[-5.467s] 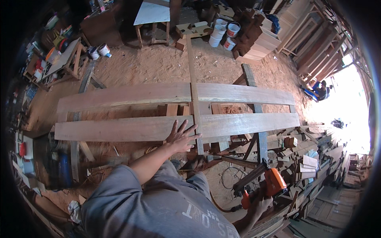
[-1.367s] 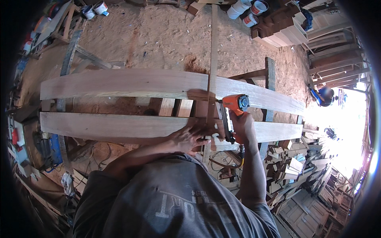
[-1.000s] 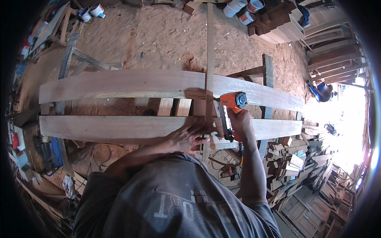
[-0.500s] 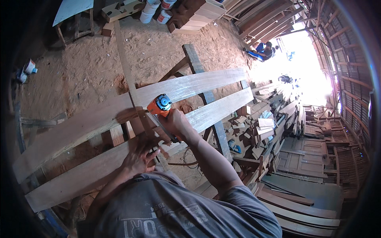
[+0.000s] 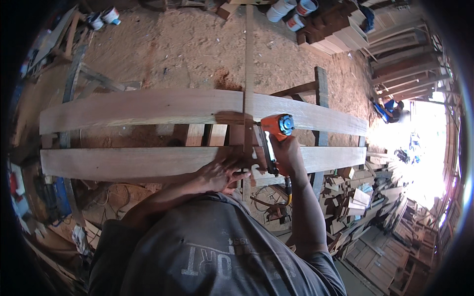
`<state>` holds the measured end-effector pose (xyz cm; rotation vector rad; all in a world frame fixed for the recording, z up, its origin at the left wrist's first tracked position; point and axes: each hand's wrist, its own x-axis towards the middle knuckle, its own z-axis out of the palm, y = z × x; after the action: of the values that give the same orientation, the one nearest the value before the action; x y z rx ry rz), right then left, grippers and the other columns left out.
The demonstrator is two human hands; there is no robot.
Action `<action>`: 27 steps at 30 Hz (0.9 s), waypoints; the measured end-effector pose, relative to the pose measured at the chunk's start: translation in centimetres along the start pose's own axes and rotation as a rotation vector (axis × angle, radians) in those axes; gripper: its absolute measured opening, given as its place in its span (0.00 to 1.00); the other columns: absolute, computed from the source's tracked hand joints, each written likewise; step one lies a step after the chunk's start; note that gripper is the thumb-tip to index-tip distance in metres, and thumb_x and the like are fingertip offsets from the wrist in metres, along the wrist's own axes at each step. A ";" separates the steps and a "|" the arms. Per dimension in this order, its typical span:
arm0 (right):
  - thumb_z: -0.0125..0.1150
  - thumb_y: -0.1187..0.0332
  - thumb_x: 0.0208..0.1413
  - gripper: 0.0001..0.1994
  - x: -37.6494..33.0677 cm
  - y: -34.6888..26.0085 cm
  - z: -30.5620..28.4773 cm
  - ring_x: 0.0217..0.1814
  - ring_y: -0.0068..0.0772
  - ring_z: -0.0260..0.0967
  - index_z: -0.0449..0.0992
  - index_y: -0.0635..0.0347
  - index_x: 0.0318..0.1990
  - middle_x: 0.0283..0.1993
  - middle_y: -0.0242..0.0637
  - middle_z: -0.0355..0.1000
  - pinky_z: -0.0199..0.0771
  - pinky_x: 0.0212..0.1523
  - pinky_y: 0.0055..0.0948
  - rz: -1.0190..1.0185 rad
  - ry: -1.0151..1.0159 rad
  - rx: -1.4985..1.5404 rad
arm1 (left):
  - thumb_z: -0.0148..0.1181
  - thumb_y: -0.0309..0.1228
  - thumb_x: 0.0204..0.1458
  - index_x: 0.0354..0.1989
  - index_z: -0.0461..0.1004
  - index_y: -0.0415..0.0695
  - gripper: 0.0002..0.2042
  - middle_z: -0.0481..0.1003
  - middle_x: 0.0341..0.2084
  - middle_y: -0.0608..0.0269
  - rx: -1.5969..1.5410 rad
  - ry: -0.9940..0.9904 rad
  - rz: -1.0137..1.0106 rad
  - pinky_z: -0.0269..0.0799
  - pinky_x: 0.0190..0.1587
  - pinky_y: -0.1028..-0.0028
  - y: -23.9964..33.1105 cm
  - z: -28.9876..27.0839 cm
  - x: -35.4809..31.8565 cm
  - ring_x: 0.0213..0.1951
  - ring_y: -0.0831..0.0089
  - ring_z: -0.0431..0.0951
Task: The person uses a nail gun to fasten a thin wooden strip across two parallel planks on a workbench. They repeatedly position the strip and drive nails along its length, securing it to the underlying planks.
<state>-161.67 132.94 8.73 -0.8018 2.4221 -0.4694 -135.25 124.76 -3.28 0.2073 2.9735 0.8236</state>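
Note:
My right hand [image 5: 287, 152] is wrapped round the handle of an orange and black nail gun [image 5: 277, 126], whose nose is beside a long thin wooden strip [image 5: 248, 64]. The strip lies crosswise over two planks, a curved far plank [image 5: 148, 106] and a near plank [image 5: 108, 162]. On the near plank beside the strip rests my left hand [image 5: 217, 175], its thumb and fingers spread; shadow partly hides the fingertips. A hose [image 5: 288, 190] hangs from the nail gun.
Trestles with a right beam [image 5: 321, 89] and left beam [image 5: 73, 84] bear the planks. Offcuts [image 5: 360, 197] heap at right. Buckets [image 5: 281, 10] and stacked timber [image 5: 340, 29] stand beyond the dusty floor. A person [image 5: 392, 111] sits at far right.
My view has turned and shifted, so the planks now lie nearly level across it. Both hands keep their places by the strip, the nail gun still in my right hand.

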 end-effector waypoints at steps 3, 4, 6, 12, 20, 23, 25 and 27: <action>0.66 0.56 0.72 0.19 0.0 0.5 -0.1 0.49 0.63 0.88 0.85 0.65 0.54 0.38 0.60 0.85 0.82 0.43 0.51 -0.028 -0.006 0.043 | 0.66 0.66 0.61 0.86 0.55 0.67 0.47 0.62 0.80 0.52 0.063 0.022 0.031 0.43 0.86 0.35 0.0 -0.1 0.0 0.84 0.43 0.54; 0.65 0.56 0.71 0.19 -0.5 -0.9 -0.7 0.49 0.64 0.88 0.86 0.67 0.52 0.38 0.62 0.84 0.82 0.45 0.52 -0.025 -0.009 0.099 | 0.66 0.67 0.61 0.86 0.55 0.66 0.47 0.62 0.81 0.52 0.075 -0.017 0.017 0.43 0.86 0.35 0.1 -0.6 0.2 0.84 0.44 0.52; 0.65 0.59 0.71 0.18 -0.5 -1.3 -1.0 0.45 0.62 0.88 0.85 0.68 0.52 0.36 0.60 0.84 0.80 0.44 0.51 -0.056 -0.012 0.110 | 0.65 0.68 0.61 0.87 0.55 0.66 0.48 0.61 0.81 0.52 0.097 -0.095 0.000 0.42 0.86 0.35 0.5 -1.5 0.5 0.85 0.45 0.50; 0.64 0.60 0.71 0.17 -0.5 -1.7 -1.3 0.46 0.60 0.88 0.85 0.66 0.54 0.38 0.58 0.85 0.80 0.44 0.51 -0.018 -0.030 0.096 | 0.64 0.71 0.60 0.86 0.56 0.67 0.49 0.56 0.83 0.54 0.116 -0.120 -0.011 0.41 0.87 0.35 0.7 -2.1 0.7 0.86 0.44 0.47; 0.64 0.60 0.72 0.17 -0.6 -2.4 -1.6 0.48 0.58 0.88 0.84 0.64 0.57 0.41 0.59 0.85 0.80 0.45 0.51 0.027 -0.063 0.084 | 0.65 0.70 0.60 0.86 0.56 0.67 0.48 0.53 0.85 0.52 0.092 -0.153 -0.032 0.41 0.87 0.35 0.6 -1.9 0.9 0.86 0.44 0.46; 0.64 0.60 0.71 0.18 -0.6 -2.7 -2.0 0.50 0.61 0.87 0.83 0.64 0.58 0.43 0.59 0.85 0.80 0.47 0.51 0.038 -0.095 0.059 | 0.66 0.69 0.59 0.86 0.54 0.68 0.49 0.54 0.85 0.52 0.077 -0.150 -0.029 0.41 0.87 0.35 0.7 -1.9 0.8 0.86 0.43 0.46; 0.64 0.60 0.71 0.18 -0.6 -2.7 -2.0 0.51 0.63 0.87 0.84 0.64 0.58 0.43 0.59 0.85 0.81 0.48 0.53 0.020 -0.084 0.033 | 0.67 0.69 0.59 0.86 0.55 0.68 0.49 0.54 0.85 0.52 0.055 -0.135 -0.026 0.42 0.87 0.35 0.7 -1.7 0.7 0.86 0.43 0.47; 0.64 0.59 0.71 0.17 -0.2 -1.5 -1.1 0.53 0.67 0.85 0.84 0.65 0.56 0.43 0.61 0.85 0.81 0.50 0.56 -0.028 -0.031 0.038 | 0.68 0.68 0.59 0.86 0.56 0.69 0.49 0.54 0.85 0.52 0.026 -0.109 -0.023 0.42 0.87 0.34 0.6 -1.5 0.7 0.86 0.42 0.48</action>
<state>-161.55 132.11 10.41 -0.8219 2.3686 -0.5088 -136.02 124.58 -1.74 0.2114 2.8812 0.7459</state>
